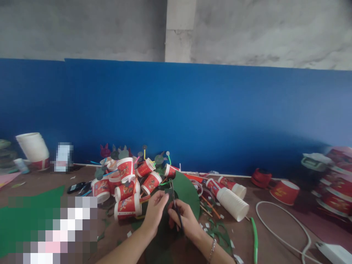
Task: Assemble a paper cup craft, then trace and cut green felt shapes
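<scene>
In the middle of the head view, my right hand (183, 218) is closed around the dark handles of a pair of scissors (173, 200), blades pointing up and away. My left hand (156, 209) pinches a small dark green piece of paper (169, 192) at the blades. Behind and below both hands spreads a large rounded sheet of dark green paper (188, 194). Just left of my left hand lies a heap of red and white paper cups (128, 207), several with straws and paper animal shapes attached.
Green paper scraps (220, 234) and white bits lie right of my hands. A stack of paper cups (232, 203), a green straw (255, 240) and a white cable (283, 207) are further right. Left are a green sheet (30, 205) and a phone (63, 157). A blue panel (176, 113) stands behind.
</scene>
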`<action>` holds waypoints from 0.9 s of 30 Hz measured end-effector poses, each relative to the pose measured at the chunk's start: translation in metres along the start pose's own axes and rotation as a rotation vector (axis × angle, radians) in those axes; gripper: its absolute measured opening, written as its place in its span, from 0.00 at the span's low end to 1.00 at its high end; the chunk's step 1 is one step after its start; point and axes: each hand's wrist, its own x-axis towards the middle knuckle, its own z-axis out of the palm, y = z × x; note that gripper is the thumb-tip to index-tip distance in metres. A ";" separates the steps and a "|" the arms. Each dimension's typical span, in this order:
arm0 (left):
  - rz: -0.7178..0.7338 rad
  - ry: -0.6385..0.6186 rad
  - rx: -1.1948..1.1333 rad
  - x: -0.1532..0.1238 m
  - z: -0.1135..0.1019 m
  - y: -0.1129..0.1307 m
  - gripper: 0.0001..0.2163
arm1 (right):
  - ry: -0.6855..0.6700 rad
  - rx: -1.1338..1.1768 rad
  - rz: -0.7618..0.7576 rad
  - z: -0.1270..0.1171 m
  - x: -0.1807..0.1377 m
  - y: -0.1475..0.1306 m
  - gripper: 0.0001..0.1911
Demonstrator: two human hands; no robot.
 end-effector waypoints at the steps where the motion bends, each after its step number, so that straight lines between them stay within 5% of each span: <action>1: -0.004 -0.001 -0.006 0.000 0.000 0.000 0.13 | -0.001 0.003 -0.003 0.000 0.000 0.000 0.18; 27: -0.058 -0.002 -0.136 -0.007 0.005 -0.002 0.16 | 0.012 0.018 -0.034 0.001 0.001 0.005 0.18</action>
